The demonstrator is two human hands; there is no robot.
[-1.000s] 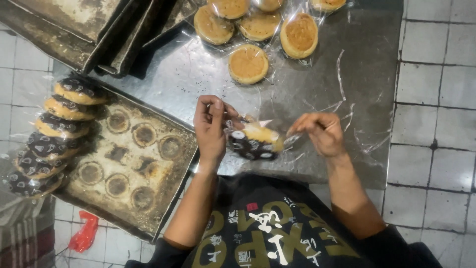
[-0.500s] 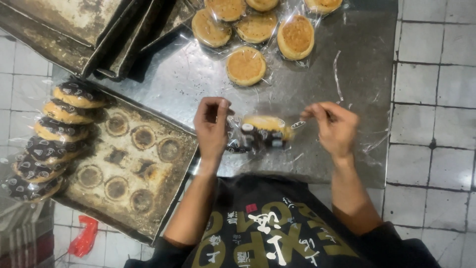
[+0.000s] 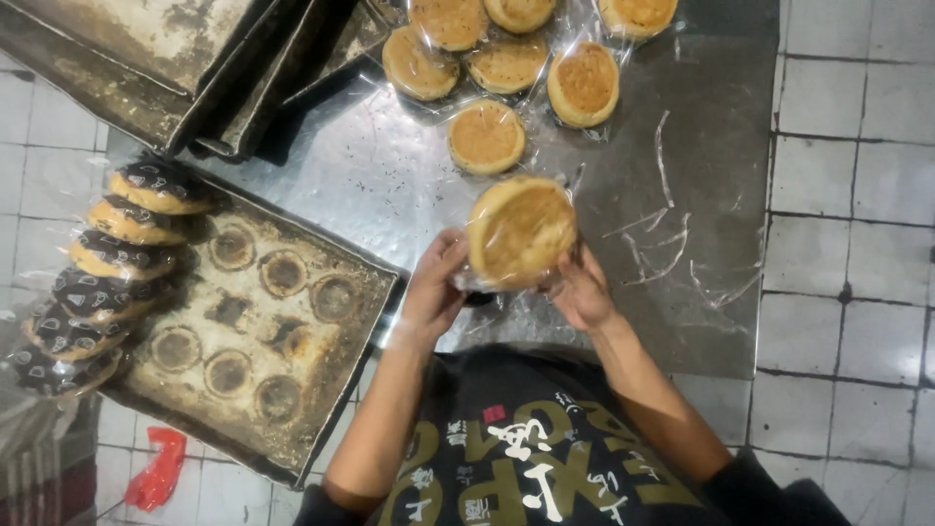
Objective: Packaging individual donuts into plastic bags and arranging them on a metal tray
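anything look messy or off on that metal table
Yes: thin clear plastic strips lie scattered on the steel table right of the hands, and the baking tray is crusted with dark burnt rings. The wrapped buns look intact.

The person wears a black short-sleeved shirt [image 3: 526, 458], seen at the lower middle of the frame. Its front carries large gold-yellow block lettering, smaller white characters and a small red patch near the chest. Both forearms are bare below the sleeves. The left hand [image 3: 433, 292] and right hand [image 3: 582, 290] are bare, without gloves, rings or a watch.
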